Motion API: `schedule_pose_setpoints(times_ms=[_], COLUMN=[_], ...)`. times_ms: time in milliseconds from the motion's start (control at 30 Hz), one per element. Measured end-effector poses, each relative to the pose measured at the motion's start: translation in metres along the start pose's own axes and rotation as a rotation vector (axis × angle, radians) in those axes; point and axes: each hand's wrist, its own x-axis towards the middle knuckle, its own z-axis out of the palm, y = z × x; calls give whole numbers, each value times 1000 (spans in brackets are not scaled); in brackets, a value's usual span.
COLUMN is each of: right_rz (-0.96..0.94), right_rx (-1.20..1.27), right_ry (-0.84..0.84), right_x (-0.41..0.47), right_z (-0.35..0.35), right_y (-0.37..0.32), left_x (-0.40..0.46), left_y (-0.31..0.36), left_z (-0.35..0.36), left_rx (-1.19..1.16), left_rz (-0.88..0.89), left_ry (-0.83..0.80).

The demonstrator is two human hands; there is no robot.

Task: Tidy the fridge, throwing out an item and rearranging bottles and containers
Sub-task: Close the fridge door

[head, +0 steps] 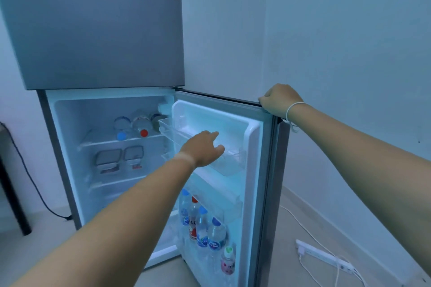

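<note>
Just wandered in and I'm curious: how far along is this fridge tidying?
Early, it seems. Done: the fridge door is open, the right hand gripping its top edge. In hand: the left hand reaches empty into the upper door bin. Left: bottles lying on the top shelf, two containers below; nothing visibly thrown out.

A white power strip [326, 257] lay on the pale floor [291, 235] to the right of the fridge, near the wall's skirting board [331, 219], with thin white cords [305, 265] trailing from it. On the left, a black cable [30, 175] hung down beside a dark furniture leg [14, 196].
</note>
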Motion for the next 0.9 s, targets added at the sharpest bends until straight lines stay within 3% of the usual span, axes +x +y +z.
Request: schedule_pose_setpoints(times_ms=[167,300,533,667,767,900], right_rz=[-15,-143,-204,-415,-507,-544], right_rx=[138,182,441,483,412,458], right_ry=[-86,-234,-276,-306,-366,-417], right_x=[-15,-27,-45,-53,-55,-47], right_z=[-3,9,51,80,98,128], right_y=[-33,-62,-125,-163,-186,-216], left_x=[-32,-57,-96,-116,-123,-121], left_y=[-37,-72,-130,-164,-177,-196], left_z=[-20,-42,-76,-100,-119,-146], left_rx=[3,36,35,-20,-112,-443], left_rz=[-88,-173,-316,-385,-402,-459], left_ry=[20,33,63,93,177,353])
